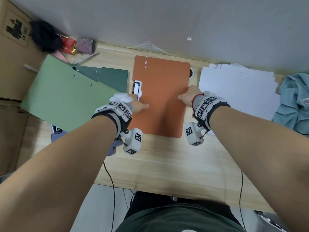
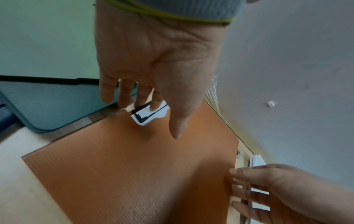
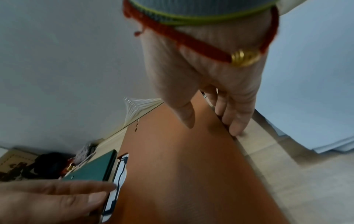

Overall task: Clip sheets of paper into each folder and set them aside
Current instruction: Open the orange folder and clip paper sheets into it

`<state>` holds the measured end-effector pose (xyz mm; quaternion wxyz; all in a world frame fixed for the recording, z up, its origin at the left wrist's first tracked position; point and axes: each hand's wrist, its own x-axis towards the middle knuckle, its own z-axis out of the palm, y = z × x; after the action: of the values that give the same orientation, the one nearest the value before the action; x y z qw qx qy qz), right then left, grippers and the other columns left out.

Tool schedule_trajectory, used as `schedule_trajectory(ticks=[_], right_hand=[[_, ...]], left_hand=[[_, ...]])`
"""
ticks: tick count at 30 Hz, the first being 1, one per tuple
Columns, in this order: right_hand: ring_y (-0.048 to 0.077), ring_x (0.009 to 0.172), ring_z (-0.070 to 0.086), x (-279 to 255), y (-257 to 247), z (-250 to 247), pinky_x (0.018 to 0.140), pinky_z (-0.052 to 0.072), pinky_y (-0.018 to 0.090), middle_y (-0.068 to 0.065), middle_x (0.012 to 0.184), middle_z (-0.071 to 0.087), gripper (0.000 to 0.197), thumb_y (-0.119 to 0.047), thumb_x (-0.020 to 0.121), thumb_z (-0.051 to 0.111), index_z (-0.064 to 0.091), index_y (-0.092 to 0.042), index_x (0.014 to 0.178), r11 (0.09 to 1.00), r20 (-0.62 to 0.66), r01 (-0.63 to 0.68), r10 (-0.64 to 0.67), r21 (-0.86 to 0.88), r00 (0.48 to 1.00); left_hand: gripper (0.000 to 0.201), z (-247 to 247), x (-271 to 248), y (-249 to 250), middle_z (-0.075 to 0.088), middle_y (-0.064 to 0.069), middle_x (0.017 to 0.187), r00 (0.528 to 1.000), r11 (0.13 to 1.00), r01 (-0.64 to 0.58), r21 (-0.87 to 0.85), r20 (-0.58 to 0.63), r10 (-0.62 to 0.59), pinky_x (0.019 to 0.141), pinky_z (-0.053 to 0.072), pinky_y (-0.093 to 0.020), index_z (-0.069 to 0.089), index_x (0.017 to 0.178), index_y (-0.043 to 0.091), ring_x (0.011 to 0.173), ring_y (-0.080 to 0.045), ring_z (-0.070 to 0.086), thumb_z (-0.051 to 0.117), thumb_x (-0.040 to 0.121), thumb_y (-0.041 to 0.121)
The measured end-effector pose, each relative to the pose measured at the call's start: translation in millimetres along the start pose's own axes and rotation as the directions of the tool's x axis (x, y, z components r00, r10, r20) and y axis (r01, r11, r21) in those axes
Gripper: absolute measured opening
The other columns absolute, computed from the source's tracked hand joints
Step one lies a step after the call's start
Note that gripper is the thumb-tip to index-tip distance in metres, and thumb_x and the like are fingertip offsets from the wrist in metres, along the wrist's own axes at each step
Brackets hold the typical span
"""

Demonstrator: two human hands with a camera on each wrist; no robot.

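My left hand [image 1: 139,105] lays straight fingers [image 2: 125,94] on the white clip [image 2: 147,116], and my right hand [image 1: 187,96] pushes straight fingers against the orange folder [image 1: 160,91] beside them, maybe to steady it.

Head view: the desk [image 1: 167,164] is seen from above, facing forward and down, far enough off that the whole orange folder [image 1: 163,101] is taken in.
Left wrist view: the left hand [image 2: 157,60] is seen from close behind the palm, along its fingers toward the white clip [image 2: 151,113].
Right wrist view: the right hand [image 3: 201,75] is seen equally close, along its fingers at the folder's opposite edge.
Shared field: the folder is shown in all three views; the opposite hand is caught in each wrist view.
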<state>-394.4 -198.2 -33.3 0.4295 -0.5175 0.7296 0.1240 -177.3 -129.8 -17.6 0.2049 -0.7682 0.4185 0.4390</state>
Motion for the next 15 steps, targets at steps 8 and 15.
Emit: schedule_trajectory(ticks=[8,15], right_hand=[[0.035,0.124,0.051,10.8,3.8,0.7,0.091,0.045,0.036,0.015,0.142,0.044,0.059,-0.029,0.085,0.067,0.045,-0.01,0.137,0.999,-0.037,-0.004,0.002,-0.048,0.999],[0.035,0.122,0.05,17.7,4.7,-6.7,0.08,0.041,0.035,0.017,0.14,0.042,0.064,-0.037,0.087,0.066,0.043,-0.009,0.14,0.992,-0.007,0.011,-0.012,-0.129,1.0]], left_hand=[[0.086,3.5,14.1,12.4,0.013,-0.008,0.161,0.997,0.995,-0.071,0.07,0.004,0.071,0.115,0.029,-0.05,0.016,0.156,0.018,0.145,-0.033,0.025,0.056,0.09,0.058],[0.087,-2.3,20.0,16.3,0.016,-0.007,0.16,0.997,0.997,-0.078,0.02,-0.024,0.078,0.116,0.027,-0.05,0.013,0.157,0.018,0.146,-0.033,0.023,0.056,0.091,0.056]])
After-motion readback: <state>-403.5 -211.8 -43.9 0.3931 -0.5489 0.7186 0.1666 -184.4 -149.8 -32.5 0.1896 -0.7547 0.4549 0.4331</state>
